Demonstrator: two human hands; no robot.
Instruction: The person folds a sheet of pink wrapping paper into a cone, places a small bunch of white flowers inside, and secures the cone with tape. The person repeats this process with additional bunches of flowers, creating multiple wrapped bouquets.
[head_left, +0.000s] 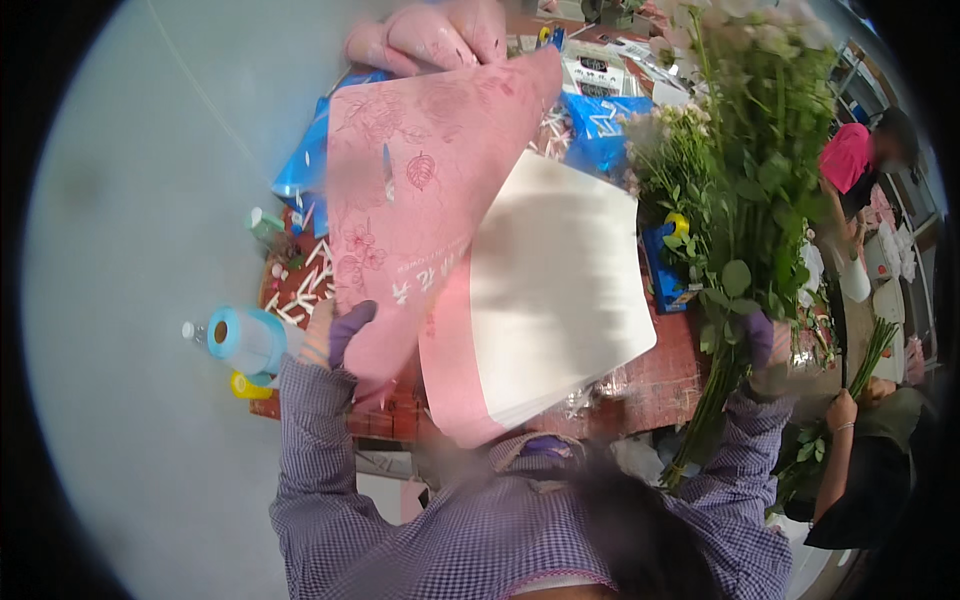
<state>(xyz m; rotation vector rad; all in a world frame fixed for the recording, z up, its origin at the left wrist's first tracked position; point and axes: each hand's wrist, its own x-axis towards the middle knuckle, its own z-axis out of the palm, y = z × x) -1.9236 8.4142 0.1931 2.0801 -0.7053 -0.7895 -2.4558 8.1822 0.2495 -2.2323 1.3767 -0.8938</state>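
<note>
My left hand (351, 334), in a purple glove, grips the lower left end of a folded pink floral wrapping sleeve (420, 172) printed with flowers, leaves and writing. Beneath and to its right lies a stack of cream-white sheets with a pink border (566, 277), on the red table. At the right my right hand (757, 337), also gloved in purple, is closed around the stems of a tall bunch of pale pink flowers with green leaves (765, 172); foliage partly covers the fingers. The cut stems (694, 435) hang down past the table's front edge.
Blue plastic bags (600, 127) and white sticks (304, 292) lie on the red table (667, 382). A light-blue roll (247, 340) and a yellow tape roll (251, 385) sit at the left edge. A blue tape dispenser (666, 270) stands beside the flowers. At right, a co-worker's hand (841, 411) holds stems.
</note>
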